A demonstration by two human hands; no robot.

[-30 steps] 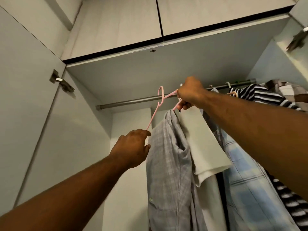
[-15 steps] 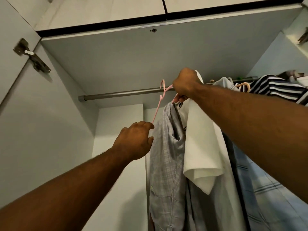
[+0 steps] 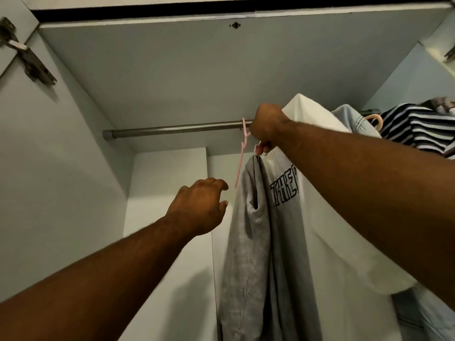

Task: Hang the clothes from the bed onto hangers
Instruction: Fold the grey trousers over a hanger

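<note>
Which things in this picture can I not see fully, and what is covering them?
Head view, the only one:
1. Pink hanger: its right half is hidden behind the right hand and the grey shirt.
2. Print on the white T-shirt: only "THE" shows; the right forearm covers the rest.
3. Rod: its right part is behind the hand and the clothes.
4. Shirt hems: cut off by the bottom edge.
</note>
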